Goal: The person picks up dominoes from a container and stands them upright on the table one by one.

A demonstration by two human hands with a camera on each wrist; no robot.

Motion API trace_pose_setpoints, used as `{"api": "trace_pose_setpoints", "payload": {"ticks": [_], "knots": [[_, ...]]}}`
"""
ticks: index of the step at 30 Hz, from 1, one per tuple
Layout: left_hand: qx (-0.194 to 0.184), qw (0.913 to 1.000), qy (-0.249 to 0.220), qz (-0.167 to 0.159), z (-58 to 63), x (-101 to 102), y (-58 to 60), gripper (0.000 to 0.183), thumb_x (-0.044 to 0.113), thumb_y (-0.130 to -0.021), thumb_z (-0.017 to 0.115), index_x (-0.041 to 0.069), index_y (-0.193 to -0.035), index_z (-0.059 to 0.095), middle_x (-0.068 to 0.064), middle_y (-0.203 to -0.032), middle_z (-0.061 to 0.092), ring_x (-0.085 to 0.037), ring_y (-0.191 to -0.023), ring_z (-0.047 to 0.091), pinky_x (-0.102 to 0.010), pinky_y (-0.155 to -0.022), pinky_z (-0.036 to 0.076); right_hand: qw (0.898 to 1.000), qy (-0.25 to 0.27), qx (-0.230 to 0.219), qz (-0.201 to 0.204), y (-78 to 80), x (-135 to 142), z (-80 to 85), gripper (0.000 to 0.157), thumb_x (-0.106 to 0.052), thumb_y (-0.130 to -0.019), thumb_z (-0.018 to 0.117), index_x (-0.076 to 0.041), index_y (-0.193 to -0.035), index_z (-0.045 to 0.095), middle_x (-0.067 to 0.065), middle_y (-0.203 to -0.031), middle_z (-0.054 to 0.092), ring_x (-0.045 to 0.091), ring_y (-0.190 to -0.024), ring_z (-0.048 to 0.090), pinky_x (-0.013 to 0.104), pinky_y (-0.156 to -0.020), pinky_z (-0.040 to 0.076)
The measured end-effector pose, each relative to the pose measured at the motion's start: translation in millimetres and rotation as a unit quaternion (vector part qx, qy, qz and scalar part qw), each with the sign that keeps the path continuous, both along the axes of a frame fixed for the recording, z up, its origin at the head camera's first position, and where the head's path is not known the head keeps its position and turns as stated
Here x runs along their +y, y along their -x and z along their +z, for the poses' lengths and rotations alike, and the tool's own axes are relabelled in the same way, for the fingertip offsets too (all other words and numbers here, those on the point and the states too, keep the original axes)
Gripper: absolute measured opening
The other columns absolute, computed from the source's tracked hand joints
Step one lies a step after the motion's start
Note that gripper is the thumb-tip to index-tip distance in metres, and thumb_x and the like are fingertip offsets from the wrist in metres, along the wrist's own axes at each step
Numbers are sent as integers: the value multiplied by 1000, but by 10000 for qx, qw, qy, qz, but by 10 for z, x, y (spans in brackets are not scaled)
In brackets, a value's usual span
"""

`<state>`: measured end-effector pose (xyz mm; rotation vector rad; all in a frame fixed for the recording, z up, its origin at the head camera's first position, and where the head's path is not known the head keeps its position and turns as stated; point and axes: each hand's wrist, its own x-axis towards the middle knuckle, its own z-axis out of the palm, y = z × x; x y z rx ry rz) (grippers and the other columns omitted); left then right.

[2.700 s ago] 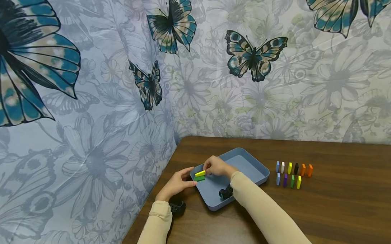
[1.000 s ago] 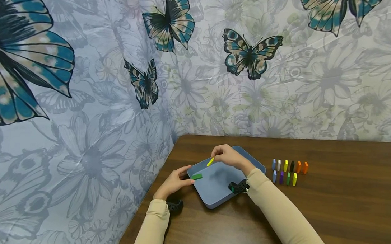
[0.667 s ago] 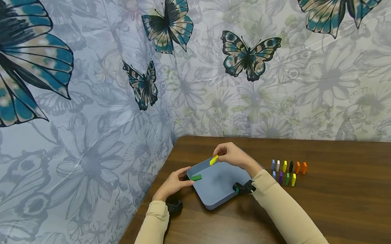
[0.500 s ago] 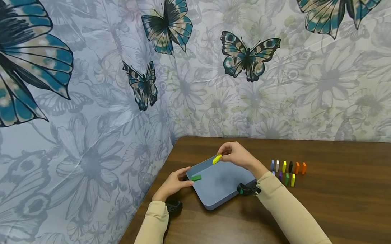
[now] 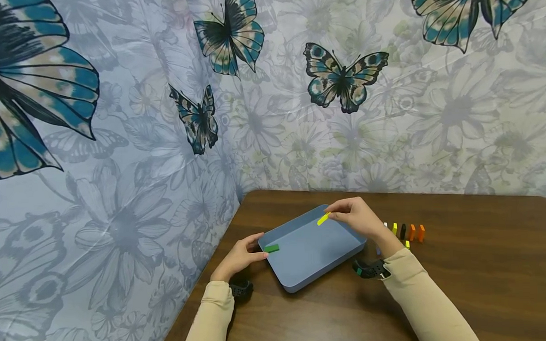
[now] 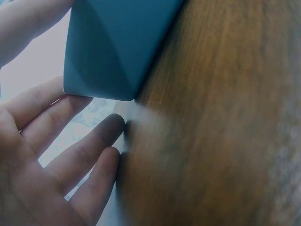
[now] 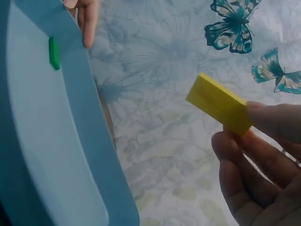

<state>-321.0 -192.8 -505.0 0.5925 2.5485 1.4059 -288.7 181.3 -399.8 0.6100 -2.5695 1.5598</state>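
My right hand [image 5: 358,218] pinches a yellow domino-like block [image 7: 221,104] between thumb and fingers, above the back part of a shallow blue-grey tray [image 5: 304,282]. In the right wrist view the block sticks out past the fingertips, apart from the tray wall. A green block [image 5: 271,248] lies inside the tray at its left end. My left hand [image 5: 240,257] holds that left corner, its thumb and fingers spread on either side. The left wrist view shows the tray's corner between the thumb and the index and middle fingers; the other two fingers reach down to the table.
On the wooden table [image 5: 484,263], right of the tray, several small coloured blocks stand upright in two rows, including an orange block [image 5: 421,233] and a black block [image 5: 403,231]. My right forearm partly hides them. A butterfly-patterned wall covering [image 5: 272,140] rises behind the table.
My right hand has lifted the yellow block away from beside the green one and carried it rightward along the tray's back side. The left hand keeps its hold on the corner.
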Motion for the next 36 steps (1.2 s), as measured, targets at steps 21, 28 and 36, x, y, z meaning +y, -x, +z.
{"api": "trace_pose_setpoints", "payload": {"ticks": [21,28,36], "knots": [[-102,9997,-189,-81,7,-15,-3,70,21,-92,75,9,-153,42,-23,-155,41,-46,-138,45,-59,-105,45,9980,-388,347,-364,-358,621,151,27,-14,-100,61,0,-122,70,23,-122,68,-5,-93,64,22,-78,56],[-153,9997,-173,-39,7,-21,1,71,22,-92,74,8,-154,41,-24,-156,38,-48,-139,43,-59,-105,45,9952,-674,304,-637,-428,832,132,30,-20,-99,65,-2,-122,69,22,-119,70,1,-92,68,26,-76,57],[-131,9997,-181,-109,16,-23,-2,73,30,-90,76,12,-153,43,-18,-157,41,-45,-139,44,-57,-106,45,9920,-869,320,-863,-517,1085,75,25,-17,-99,64,0,-117,71,18,-109,74,-2,-84,66,25,-66,54]]}}
